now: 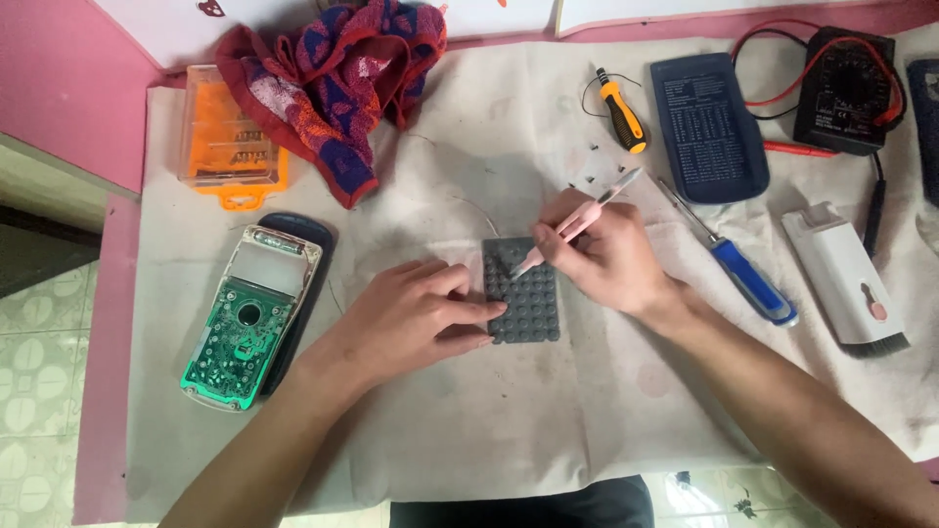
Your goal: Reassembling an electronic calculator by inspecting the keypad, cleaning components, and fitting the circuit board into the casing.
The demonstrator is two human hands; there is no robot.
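Head view looked down on a white cloth (548,411) spread over a pink table (98,323). At the middle of that cloth lay the grey keypad (528,308), a rubber mat of round bumps, flat and lengthwise away from me.

My left hand (411,318) rested palm down on the cloth, its fingertips (484,313) pressed on the keypad's left edge, fingers loosely together and clasping nothing. My right hand (611,254) sat at the keypad's upper right corner, fingers pinched around a pink tool (577,223) held like a pen; its tip touched the keypad's top rows, while its metal end stuck out past my knuckles, up and to the right.

Well left of the keypad lay an opened calculator (249,318), its green circuit board facing up on top of a dark shell. Right of the keypad, just beyond my right wrist, lay a blue-handled screwdriver (748,279), and further right a white brush (851,284) with dark bristles.

Beyond the keypad, a few small screws (592,166) lay on the cloth, with an orange-and-black screwdriver (621,112) past them. A dark blue cover (709,127) lay to the right of those, and a black multimeter (846,88) with red and black leads sat at the far right. Far left of the keypad stood an orange bit case (230,137), with a red and blue rag (333,78) bunched beside it.
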